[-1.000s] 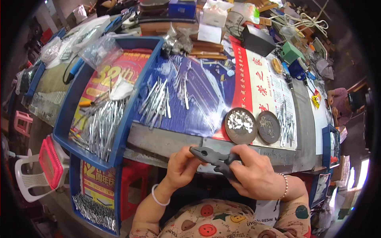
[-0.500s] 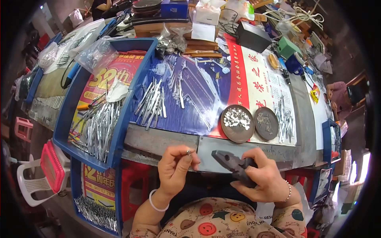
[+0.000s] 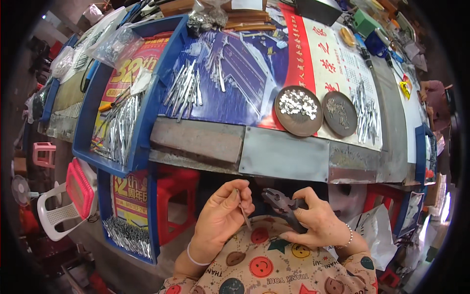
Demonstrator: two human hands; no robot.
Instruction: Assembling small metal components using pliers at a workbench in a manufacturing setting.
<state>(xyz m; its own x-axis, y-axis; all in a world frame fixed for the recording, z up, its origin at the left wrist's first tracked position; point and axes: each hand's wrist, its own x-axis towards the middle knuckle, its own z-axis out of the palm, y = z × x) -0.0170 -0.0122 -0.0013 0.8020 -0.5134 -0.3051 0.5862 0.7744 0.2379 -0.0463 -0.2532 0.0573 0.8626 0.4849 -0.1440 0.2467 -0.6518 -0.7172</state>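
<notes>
In front of my chest, my left hand (image 3: 219,215) is closed in a pinch on a thin metal strip (image 3: 246,218), which slants down below the fingers. Its upper end is hidden by the fingertips. My right hand (image 3: 318,220) grips a pair of dark pliers (image 3: 283,202) by the handles. The plier jaws point toward my left hand and look slightly parted, with nothing visible between them. A small gap separates the jaws from the strip. Both hands are just off the table's near edge, above my lap.
On the table are a brown dish of shiny round pieces (image 3: 299,128), a second dish of small metal bits (image 3: 337,129) and bundles of metal strips (image 3: 183,90). Blue trays (image 3: 149,132) of similar strips stand at left. A red stool (image 3: 171,206) is below the table.
My view has tipped downward, so the table sits higher in the picture. The hands have drawn back from the table's edge. The strip now shows below my left fingers, and the plier jaws have parted.
</notes>
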